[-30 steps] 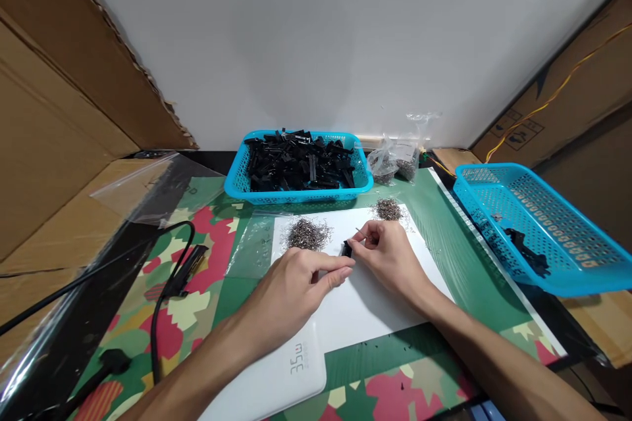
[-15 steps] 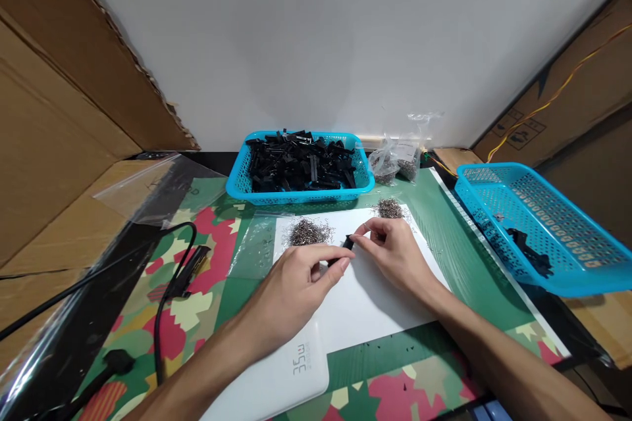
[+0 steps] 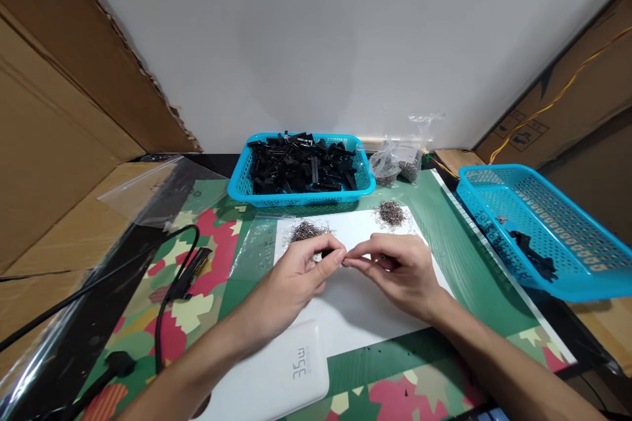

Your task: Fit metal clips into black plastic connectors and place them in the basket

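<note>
My left hand [image 3: 303,273] is closed around a small black piece [image 3: 326,252], mostly hidden by the fingers. The fingertips of my right hand [image 3: 397,270] are pinched together and meet the left fingertips; whatever they hold is too small to make out. Both hands are above a white sheet [image 3: 355,316]. Behind them lie two heaps of tiny metal parts, one at the left [image 3: 307,231] and one at the right [image 3: 390,213] of the sheet. A blue basket [image 3: 301,200] full of black pieces [image 3: 296,164] stands at the back.
At the right is another blue basket [image 3: 582,289] with a few black pieces [image 3: 533,256]. Plastic bags [image 3: 407,161] of metal parts stand at the back. A white power bank [image 3: 276,375] lies under my left forearm, and black cables [image 3: 160,316] run at the left.
My right hand has moved slightly down and its fingertips now meet the left ones. The black piece has turned and is more hidden between the fingers.
</note>
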Demonstrator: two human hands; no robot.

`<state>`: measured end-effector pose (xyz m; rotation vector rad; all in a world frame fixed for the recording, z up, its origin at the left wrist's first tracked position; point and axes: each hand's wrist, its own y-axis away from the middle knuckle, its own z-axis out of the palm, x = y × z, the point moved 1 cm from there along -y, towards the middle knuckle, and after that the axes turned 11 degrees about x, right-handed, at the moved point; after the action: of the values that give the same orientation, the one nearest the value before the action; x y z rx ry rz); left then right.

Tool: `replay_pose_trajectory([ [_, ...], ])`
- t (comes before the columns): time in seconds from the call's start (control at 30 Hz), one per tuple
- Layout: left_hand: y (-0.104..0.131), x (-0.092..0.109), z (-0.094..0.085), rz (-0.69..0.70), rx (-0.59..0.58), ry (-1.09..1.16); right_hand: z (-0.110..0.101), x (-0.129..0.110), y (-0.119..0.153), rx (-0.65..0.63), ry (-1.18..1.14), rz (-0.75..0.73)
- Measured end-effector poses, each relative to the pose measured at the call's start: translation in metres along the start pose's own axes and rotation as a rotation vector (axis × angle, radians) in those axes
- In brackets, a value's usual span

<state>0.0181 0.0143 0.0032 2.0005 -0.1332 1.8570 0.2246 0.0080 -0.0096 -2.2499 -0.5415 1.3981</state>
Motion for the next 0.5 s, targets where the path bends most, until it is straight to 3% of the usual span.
replay_pose_trajectory([
  [0.13,0.0010,0.0000,-0.0014,-0.122,-0.112,0.107,0.0015,-0.0005,0.0034,0.054,0.030,-0.269],
  [0.23,0.0029,0.0004,-0.0017,-0.130,-0.141,0.111,0.0008,0.0008,0.0041,0.023,0.020,-0.300],
  [0.37,0.0030,-0.0011,-0.0019,-0.047,-0.050,0.012,0.0005,0.0017,0.0029,-0.073,-0.017,-0.130],
  [0.5,0.0028,0.0013,-0.0013,0.049,0.062,-0.109,0.0034,-0.0013,0.0008,-0.058,-0.064,0.153],
])
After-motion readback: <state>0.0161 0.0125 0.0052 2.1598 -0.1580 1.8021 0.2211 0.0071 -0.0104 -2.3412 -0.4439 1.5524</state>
